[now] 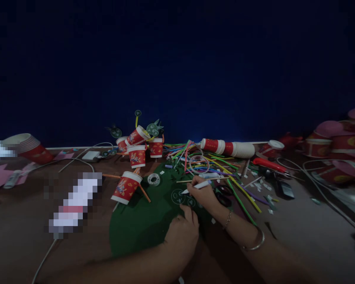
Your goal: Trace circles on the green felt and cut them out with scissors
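Observation:
A dark green sheet of paper lies on the brown table in front of me, with small white circles drawn on it near its far edge. My right hand grips a white pen, its tip down on one of the circles. My left hand rests on the green sheet just below the drawing, fingers curled and pressing the paper flat. A bracelet and a bangle sit on my right wrist.
Red paper cups on straws stand and lie behind the sheet, beside a tape roll. Several coloured straws are strewn at centre right, a sleeve of stacked cups behind them. Red-handled scissors, cables and more cups fill the right.

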Demonstrator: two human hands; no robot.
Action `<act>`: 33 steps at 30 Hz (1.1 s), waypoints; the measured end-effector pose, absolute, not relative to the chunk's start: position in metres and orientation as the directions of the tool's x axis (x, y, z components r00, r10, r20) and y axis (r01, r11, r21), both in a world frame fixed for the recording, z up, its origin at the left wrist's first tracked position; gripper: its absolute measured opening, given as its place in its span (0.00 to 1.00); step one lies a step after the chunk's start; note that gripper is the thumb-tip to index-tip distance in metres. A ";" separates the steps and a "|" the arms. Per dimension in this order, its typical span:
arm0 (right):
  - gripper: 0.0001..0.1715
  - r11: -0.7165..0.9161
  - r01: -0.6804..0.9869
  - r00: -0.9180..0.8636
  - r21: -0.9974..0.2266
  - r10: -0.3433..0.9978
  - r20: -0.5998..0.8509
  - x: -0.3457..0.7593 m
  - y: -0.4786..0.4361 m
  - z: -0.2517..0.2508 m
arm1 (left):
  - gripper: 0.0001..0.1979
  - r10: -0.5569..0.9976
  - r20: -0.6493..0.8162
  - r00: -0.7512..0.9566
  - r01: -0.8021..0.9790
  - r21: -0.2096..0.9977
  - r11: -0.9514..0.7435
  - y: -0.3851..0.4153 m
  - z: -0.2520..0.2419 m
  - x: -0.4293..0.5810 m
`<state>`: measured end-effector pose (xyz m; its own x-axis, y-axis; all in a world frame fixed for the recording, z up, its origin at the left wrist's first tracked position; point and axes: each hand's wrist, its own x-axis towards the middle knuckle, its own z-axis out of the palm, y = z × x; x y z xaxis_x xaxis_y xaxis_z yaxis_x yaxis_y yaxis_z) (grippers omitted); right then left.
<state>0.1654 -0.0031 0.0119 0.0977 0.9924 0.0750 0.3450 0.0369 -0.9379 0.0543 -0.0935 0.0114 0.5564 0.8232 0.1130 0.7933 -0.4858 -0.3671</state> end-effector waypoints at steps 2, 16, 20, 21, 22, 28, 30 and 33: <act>0.12 0.038 0.350 0.101 -0.936 0.992 0.078 0.165 -0.003 0.011 | 0.16 0.826 0.106 0.554 0.795 -0.362 -0.487 -0.093 0.013 0.054; 0.11 0.028 0.331 0.098 -0.943 0.993 0.064 0.164 -0.002 0.009 | 0.15 0.833 0.102 0.544 0.804 -0.350 -0.481 -0.094 0.012 0.055; 0.11 0.026 0.338 0.108 -0.941 0.992 0.066 0.165 -0.002 0.008 | 0.16 0.831 0.099 0.547 0.799 -0.357 -0.483 -0.094 0.011 0.054; 0.11 0.026 0.342 0.113 -0.939 0.991 0.068 0.165 -0.002 0.008 | 0.16 0.829 0.100 0.550 0.797 -0.358 -0.486 -0.094 0.011 0.054; 0.11 0.026 0.345 0.116 -0.938 0.991 0.070 0.165 -0.002 0.008 | 0.16 0.827 0.100 0.553 0.796 -0.355 -0.490 -0.094 0.011 0.054; 0.12 0.052 0.344 0.096 -0.938 0.991 0.091 0.164 -0.002 0.009 | 0.16 0.833 0.120 0.539 0.811 -0.341 -0.476 -0.094 0.007 0.053; 0.12 0.064 0.351 0.088 -0.934 0.991 0.101 0.163 -0.002 0.008 | 0.16 0.836 0.124 0.535 0.813 -0.344 -0.469 -0.094 0.006 0.053; 0.11 0.068 0.348 0.072 -0.935 0.992 0.099 0.163 -0.001 0.007 | 0.17 0.836 0.129 0.534 0.817 -0.334 -0.470 -0.093 0.003 0.052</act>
